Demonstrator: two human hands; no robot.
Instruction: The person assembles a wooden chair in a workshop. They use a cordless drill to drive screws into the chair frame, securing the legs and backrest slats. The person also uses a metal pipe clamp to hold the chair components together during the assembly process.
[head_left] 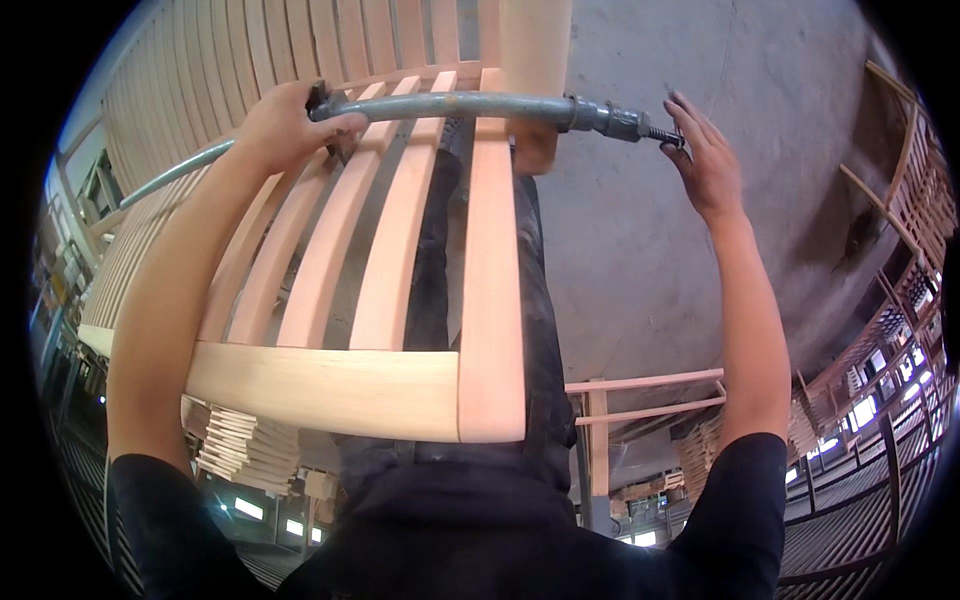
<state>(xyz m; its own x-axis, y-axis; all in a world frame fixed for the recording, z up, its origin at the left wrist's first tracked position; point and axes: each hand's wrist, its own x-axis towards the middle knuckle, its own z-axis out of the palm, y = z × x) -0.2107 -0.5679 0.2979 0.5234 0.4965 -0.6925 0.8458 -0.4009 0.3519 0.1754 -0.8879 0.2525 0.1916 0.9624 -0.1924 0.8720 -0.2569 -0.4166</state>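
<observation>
A grey metal pipe clamp spans a pale slatted wooden frame, which looks like a bench. My left hand is wrapped round the clamp's dark sliding jaw, its thumb lying along the pipe. At the clamp's right end, a threaded screw sticks out with a small dark handle. My right hand has its thumb and fingers at that handle, the fingers rather straight. Under the pipe run several slats, joined to a lower rail and an upright end post. The jaw's contact with the wood is partly hidden.
A wide board and more slats stand beyond the pipe. Grey concrete floor lies to the right. Stacked wooden pieces are at lower left, with thin wooden rails at lower right. Wooden racks line the far right.
</observation>
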